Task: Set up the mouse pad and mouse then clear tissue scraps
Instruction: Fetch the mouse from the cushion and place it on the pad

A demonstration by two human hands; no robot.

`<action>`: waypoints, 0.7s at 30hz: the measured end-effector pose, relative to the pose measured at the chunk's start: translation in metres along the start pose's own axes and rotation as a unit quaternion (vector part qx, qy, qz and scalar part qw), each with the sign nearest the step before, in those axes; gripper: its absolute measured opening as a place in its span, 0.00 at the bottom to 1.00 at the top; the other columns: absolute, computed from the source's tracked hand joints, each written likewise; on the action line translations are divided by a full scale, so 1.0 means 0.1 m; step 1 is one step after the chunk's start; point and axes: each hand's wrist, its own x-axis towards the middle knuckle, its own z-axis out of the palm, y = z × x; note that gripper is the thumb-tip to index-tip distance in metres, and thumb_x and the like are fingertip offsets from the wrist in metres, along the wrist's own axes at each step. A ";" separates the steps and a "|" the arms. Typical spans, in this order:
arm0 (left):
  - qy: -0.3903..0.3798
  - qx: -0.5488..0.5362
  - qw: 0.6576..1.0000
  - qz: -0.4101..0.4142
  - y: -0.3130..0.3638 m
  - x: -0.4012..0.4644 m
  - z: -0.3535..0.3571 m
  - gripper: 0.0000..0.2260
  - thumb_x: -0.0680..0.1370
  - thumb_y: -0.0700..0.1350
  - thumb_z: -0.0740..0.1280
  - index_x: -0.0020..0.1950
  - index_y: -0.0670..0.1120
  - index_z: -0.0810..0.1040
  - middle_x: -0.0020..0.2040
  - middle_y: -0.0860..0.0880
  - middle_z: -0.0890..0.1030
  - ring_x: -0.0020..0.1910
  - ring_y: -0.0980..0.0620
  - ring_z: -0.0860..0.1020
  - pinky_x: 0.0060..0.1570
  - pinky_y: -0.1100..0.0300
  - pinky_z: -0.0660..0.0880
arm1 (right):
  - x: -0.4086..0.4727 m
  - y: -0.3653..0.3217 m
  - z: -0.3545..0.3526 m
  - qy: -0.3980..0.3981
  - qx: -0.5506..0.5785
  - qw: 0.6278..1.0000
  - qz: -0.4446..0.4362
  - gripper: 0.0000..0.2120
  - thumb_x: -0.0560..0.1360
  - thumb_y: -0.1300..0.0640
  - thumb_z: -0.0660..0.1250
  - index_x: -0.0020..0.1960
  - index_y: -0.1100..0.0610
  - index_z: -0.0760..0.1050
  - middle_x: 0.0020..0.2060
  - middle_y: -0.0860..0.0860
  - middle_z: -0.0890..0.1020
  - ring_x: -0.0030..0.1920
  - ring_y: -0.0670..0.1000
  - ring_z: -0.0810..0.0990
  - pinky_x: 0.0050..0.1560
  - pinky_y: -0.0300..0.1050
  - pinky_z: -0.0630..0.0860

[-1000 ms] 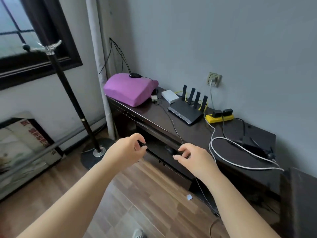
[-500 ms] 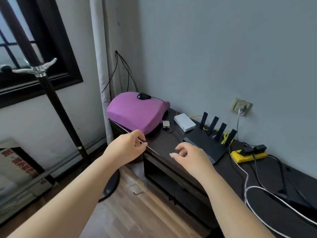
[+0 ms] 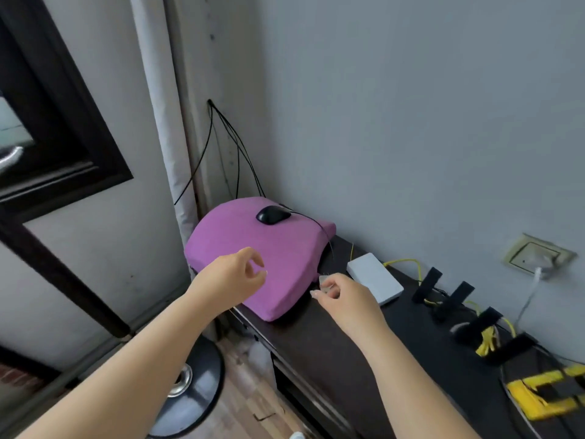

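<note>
A thick purple cushion-like pad point(image 3: 272, 258) lies at the left end of a dark cabinet top point(image 3: 323, 340). On its far part rests a black wired mouse point(image 3: 272, 214), its cable running right and down. My left hand point(image 3: 232, 280) hovers over the pad's near edge, fingers loosely curled and empty. My right hand point(image 3: 343, 299) is just right of the pad, above the cabinet top, fingers bent near a small pale object that I cannot make out. No tissue scraps are in view.
A white box point(image 3: 375, 278) sits right of the pad, then a black router point(image 3: 459, 308) with upright antennas, yellow cables and a yellow power strip point(image 3: 544, 397). A wall socket point(image 3: 535, 256) is at right. A stand's pole and round base point(image 3: 193, 384) are on the floor at left.
The view has closed in on the cabinet's left end. Both hands have travelled forward from the cabinet's front edge to the purple pad, the left over it, the right beside it.
</note>
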 end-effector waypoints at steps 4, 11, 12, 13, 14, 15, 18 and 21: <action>-0.026 0.008 0.999 -0.041 -0.12 0.79 -0.02 0.10 0.76 0.50 0.62 0.55 0.50 0.73 0.41 0.54 0.76 0.42 0.52 0.76 0.45 0.56 0.75 | 0.79 0.00 0.11 -0.025 0.022 0.999 0.028 0.13 0.73 0.49 0.65 0.54 0.55 0.74 0.43 0.48 0.77 0.48 0.49 0.77 0.46 0.42 0.71; -0.015 -0.028 0.996 -0.086 -0.37 1.79 0.06 0.10 0.76 0.50 0.63 0.55 0.47 0.74 0.43 0.51 0.76 0.41 0.51 0.75 0.41 0.57 0.73 | 1.61 -0.03 0.39 -0.039 0.106 0.990 0.088 0.20 0.74 0.49 0.65 0.62 0.57 0.70 0.60 0.53 0.74 0.58 0.51 0.74 0.57 0.44 0.70; -0.010 -0.035 0.995 -0.091 -0.40 1.93 0.09 0.11 0.76 0.50 0.63 0.55 0.47 0.74 0.46 0.50 0.78 0.42 0.50 0.75 0.40 0.58 0.73 | 1.70 -0.04 0.44 -0.042 0.116 0.987 0.098 0.20 0.74 0.49 0.65 0.63 0.57 0.70 0.60 0.53 0.74 0.58 0.51 0.74 0.56 0.42 0.69; -0.002 -0.040 0.995 -0.095 -0.44 2.07 0.12 0.12 0.75 0.50 0.64 0.55 0.46 0.74 0.49 0.48 0.79 0.44 0.49 0.75 0.41 0.58 0.72 | 1.78 -0.06 0.48 -0.043 0.122 0.986 0.104 0.20 0.74 0.49 0.65 0.63 0.56 0.70 0.60 0.52 0.74 0.58 0.50 0.74 0.54 0.40 0.69; 0.006 -0.046 0.994 -0.095 -0.47 2.20 0.15 0.13 0.75 0.50 0.65 0.56 0.45 0.75 0.52 0.47 0.79 0.47 0.48 0.76 0.44 0.58 0.72 | 1.86 -0.07 0.52 -0.042 0.126 0.985 0.110 0.20 0.74 0.48 0.64 0.63 0.56 0.70 0.59 0.51 0.75 0.57 0.49 0.74 0.52 0.38 0.68; 0.015 -0.051 0.994 -0.094 -0.51 2.31 0.19 0.14 0.74 0.50 0.66 0.57 0.44 0.75 0.55 0.45 0.79 0.52 0.47 0.76 0.47 0.58 0.71 | 1.91 -0.08 0.56 -0.040 0.127 0.984 0.115 0.20 0.74 0.47 0.64 0.63 0.55 0.70 0.59 0.50 0.75 0.56 0.48 0.74 0.49 0.37 0.68; 0.024 -0.056 0.995 -0.074 -0.65 2.66 0.33 0.24 0.72 0.52 0.69 0.64 0.44 0.71 0.64 0.44 0.74 0.64 0.45 0.71 0.59 0.54 0.68 | 2.12 -0.13 0.72 -0.023 0.157 0.975 0.154 0.19 0.75 0.47 0.63 0.63 0.53 0.70 0.57 0.48 0.75 0.52 0.45 0.73 0.42 0.34 0.67; -0.003 -0.034 0.998 -0.047 -0.78 2.92 0.51 0.33 0.69 0.56 0.71 0.70 0.44 0.65 0.68 0.44 0.70 0.69 0.44 0.66 0.66 0.50 0.65 | 2.32 -0.23 0.87 0.018 0.220 0.951 0.214 0.18 0.74 0.47 0.63 0.61 0.53 0.71 0.55 0.47 0.77 0.51 0.44 0.74 0.47 0.36 0.68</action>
